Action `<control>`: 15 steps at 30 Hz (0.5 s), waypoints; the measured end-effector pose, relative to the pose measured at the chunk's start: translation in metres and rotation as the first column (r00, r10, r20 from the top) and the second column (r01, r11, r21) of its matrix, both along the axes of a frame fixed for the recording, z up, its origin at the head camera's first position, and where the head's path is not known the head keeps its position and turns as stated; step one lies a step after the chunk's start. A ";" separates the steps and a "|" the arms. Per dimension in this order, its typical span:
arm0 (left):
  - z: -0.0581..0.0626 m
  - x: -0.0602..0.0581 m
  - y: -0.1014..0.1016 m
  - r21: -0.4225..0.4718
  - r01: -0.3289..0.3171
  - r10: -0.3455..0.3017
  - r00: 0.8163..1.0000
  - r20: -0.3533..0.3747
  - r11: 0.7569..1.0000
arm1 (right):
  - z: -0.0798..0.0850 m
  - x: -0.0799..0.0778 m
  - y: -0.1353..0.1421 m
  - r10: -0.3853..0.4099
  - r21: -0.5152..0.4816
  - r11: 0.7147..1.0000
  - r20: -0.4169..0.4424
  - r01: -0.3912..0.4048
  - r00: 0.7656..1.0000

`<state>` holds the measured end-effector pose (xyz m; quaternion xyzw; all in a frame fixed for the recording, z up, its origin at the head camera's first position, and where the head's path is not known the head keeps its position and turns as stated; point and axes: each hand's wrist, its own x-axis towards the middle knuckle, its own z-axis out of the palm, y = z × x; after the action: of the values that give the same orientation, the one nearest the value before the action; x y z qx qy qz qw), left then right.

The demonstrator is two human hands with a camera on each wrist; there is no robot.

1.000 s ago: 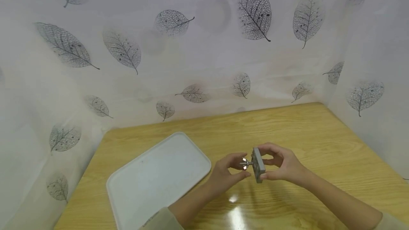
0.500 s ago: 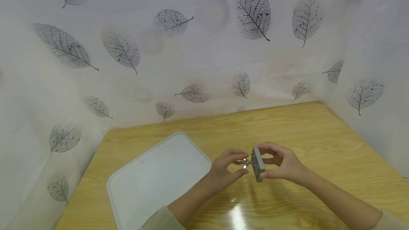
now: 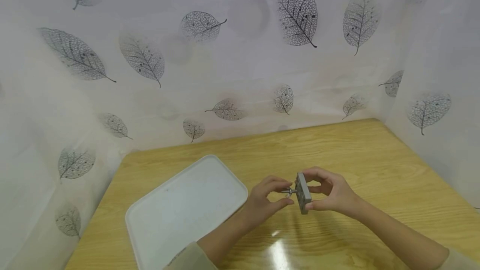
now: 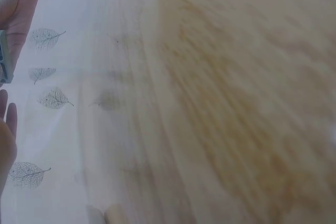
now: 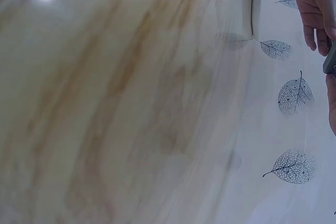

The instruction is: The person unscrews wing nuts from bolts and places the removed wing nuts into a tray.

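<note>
A grey rectangular metal block (image 3: 304,193) is held up above the table by my right hand (image 3: 333,191), thumb below and fingers above along its edges. From the block's left face a bolt (image 3: 294,191) sticks out, carrying a shiny wing nut (image 3: 288,195). My left hand (image 3: 264,198) has its thumb and fingertips curled round the wing nut, which they partly cover. In the left wrist view only part of the block (image 4: 5,59) shows at the left edge. The right wrist view catches the block's corner (image 5: 330,61) at its right edge.
To the left, a white rectangular tray (image 3: 183,207) lies at an angle on the wood-grain table (image 3: 356,149), under my left forearm. Pale sheeting with a leaf print (image 3: 240,66) stands round the table's back and sides.
My left fingers have shifted and closed in round the wing nut, whose wings now lie at a different angle. The right hand and block have hardly moved.
</note>
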<state>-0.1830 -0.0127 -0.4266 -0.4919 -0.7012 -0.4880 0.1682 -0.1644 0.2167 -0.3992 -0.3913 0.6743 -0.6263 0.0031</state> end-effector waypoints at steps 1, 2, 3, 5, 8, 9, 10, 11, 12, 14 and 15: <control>0.000 0.000 0.000 -0.005 -0.006 0.006 1.000 -0.002 1.000 | 0.000 0.000 0.000 -0.007 0.007 1.000 0.016 0.007 1.000; 0.000 0.000 0.000 -0.009 -0.009 0.009 1.000 0.000 1.000 | 0.000 0.001 0.001 -0.009 0.011 1.000 0.019 0.009 1.000; 0.000 0.000 0.000 -0.012 -0.012 0.012 1.000 0.002 1.000 | 0.000 0.001 0.001 -0.013 0.014 1.000 0.021 0.012 1.000; 0.001 0.001 0.001 -0.016 -0.015 0.015 1.000 0.003 1.000 | 0.000 0.001 0.002 -0.014 0.018 1.000 0.020 0.013 1.000; 0.000 0.000 0.002 -0.019 -0.020 0.020 1.000 -0.003 1.000 | 0.000 0.001 0.004 -0.009 0.014 1.000 0.013 0.009 1.000; 0.000 0.000 0.003 -0.017 -0.024 0.024 1.000 -0.005 1.000 | 0.000 0.001 0.004 -0.007 0.011 1.000 0.011 0.007 1.000; 0.000 0.001 0.003 -0.016 -0.027 0.027 1.000 -0.008 0.999 | -0.001 0.000 0.004 -0.002 0.007 1.000 0.008 0.002 1.000; 0.000 0.001 0.004 -0.015 -0.033 0.032 0.999 -0.012 0.999 | -0.001 0.000 0.004 0.008 0.000 1.000 -0.003 -0.008 1.000; 0.000 0.001 0.005 -0.013 -0.039 0.038 0.999 -0.016 0.999 | -0.001 0.000 0.004 0.018 -0.007 1.000 -0.016 -0.018 1.000; 0.000 0.002 0.006 -0.014 -0.054 0.054 0.998 -0.019 0.998 | -0.001 -0.001 0.004 0.033 -0.019 0.999 -0.037 -0.033 0.999; 0.000 0.002 0.006 -0.015 -0.061 0.061 0.998 -0.014 0.998 | -0.001 -0.001 0.004 0.036 -0.022 0.999 -0.042 -0.037 0.998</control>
<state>-0.1807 -0.0064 -0.4266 -0.4749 -0.7185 -0.4737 0.1840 -0.1652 0.2210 -0.4003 -0.4165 0.6596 -0.6256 -0.0041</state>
